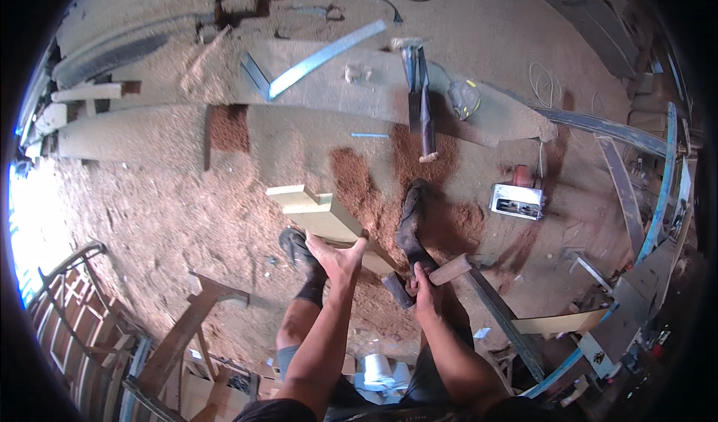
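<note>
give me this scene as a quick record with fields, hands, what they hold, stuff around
setting: woodworking area, floor covered in sawdust
left hand: grips the near end of a pale notched wood block
right hand: holds a hammer by its wooden handle
feet: in dark socks, either side of the block
nearby: metal square on a long beam, power saw on the right, hatchet-like tool beyond the block

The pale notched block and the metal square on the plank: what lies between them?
Only sawdust-strewn floor and plank, in the head view, between block and square.
</note>
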Demonstrator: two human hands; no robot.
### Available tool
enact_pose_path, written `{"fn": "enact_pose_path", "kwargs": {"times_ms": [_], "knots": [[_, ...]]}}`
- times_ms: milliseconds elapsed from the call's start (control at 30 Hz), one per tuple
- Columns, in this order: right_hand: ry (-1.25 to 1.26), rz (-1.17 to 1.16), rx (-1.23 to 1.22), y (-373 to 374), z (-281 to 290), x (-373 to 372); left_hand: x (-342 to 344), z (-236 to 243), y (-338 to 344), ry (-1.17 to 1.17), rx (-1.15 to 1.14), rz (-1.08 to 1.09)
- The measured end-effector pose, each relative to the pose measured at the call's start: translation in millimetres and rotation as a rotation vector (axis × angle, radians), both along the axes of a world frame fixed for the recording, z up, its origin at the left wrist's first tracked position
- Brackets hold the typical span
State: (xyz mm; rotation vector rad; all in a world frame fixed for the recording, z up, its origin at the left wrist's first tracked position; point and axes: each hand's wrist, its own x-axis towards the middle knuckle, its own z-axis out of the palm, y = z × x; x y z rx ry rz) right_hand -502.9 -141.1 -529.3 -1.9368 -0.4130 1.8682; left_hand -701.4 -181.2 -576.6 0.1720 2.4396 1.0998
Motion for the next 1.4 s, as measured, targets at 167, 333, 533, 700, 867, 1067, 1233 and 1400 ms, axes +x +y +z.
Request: {"fn": "enact_pose_path", "kwargs": {"times_ms": [167, 333, 533, 700, 867, 1067, 1233, 1400], "knots": [[-0.188, 0.251, -0.024, -11, -2, -19, -127, 127, 128, 0.345, -0.060, -0.192], [-0.184, 0.289, 0.028, -15, -9, -19, -215, 85, 224, 0.352, -0.153, -0.019], [-0.249, 0.272, -0.070, -1, -21, -1, -179, 59, 251, 1.014, 0.015, -0.140], [-0.095, 0.225, -0.066, 19, 2, -15, -106, 13, 297, 0.360, -0.046, -0.527], [0.006, 0.362, 0.001, 17, -2, -7, -122, 9, 325, 0.187, -0.359, -0.611], [0.120, 0.313, 0.104, 24, 95, -22, -92, 127, 214, 0.340, 0.029, -0.507], [0.747, -0.276, -0.123, -3, 203, -28, -100, 192, 9, 0.013, 0.142, -0.561], [1.255, 0.098, -0.127, -61, 227, 18, -111, 274, -119, -0.297, 0.187, -0.374]]}}
